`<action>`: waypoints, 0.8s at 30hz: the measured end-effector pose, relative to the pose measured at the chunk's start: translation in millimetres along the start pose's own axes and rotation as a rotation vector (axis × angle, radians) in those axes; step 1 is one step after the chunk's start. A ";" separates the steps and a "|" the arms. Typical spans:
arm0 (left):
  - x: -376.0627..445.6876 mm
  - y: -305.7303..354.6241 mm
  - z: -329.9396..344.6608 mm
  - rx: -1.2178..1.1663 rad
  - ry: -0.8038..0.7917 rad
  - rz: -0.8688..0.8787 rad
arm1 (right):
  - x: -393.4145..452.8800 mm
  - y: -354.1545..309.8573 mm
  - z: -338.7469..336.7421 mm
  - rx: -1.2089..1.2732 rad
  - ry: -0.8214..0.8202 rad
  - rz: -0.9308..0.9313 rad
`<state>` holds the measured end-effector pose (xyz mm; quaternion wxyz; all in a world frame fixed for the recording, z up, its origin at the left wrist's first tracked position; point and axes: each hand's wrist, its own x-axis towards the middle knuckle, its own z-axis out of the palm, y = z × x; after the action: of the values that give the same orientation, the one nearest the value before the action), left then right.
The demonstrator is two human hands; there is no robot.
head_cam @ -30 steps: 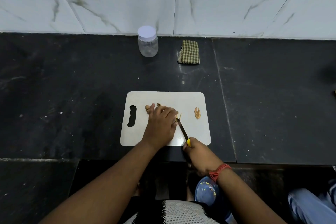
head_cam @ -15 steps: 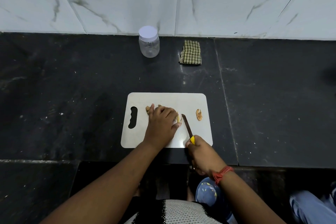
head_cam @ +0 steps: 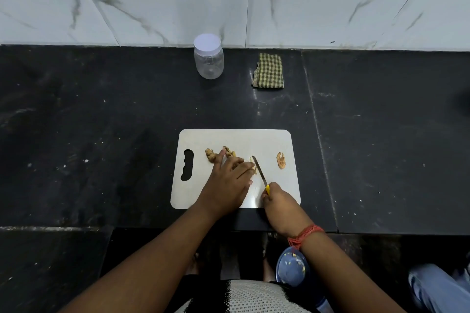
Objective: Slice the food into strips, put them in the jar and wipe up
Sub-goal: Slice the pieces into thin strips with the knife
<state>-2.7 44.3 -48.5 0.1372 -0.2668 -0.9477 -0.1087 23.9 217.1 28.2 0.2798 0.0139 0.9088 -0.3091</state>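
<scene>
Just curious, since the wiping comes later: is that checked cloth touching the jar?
Apart. The head view shows the checked cloth lying to the right of the jar, with a plain strip of bare black counter between them.

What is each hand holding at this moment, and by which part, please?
The right hand grips the knife by its yellow handle. The left hand presses its fingers down on the food on the cutting board.
</scene>
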 end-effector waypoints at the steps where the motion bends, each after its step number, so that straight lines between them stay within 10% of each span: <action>1: 0.3 -0.1 -0.8 -0.001 -0.002 0.004 | -0.6 0.4 0.0 0.011 -0.001 0.002; 24: 13.9 -22.0 0.1 -0.069 -0.068 -0.103 | -4.3 9.6 13.6 -0.095 0.025 -0.052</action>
<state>-25.8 32.6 -47.1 0.0898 -0.2256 -0.9600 -0.1392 36.2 217.8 16.3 0.2604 -0.0192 0.9260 -0.2728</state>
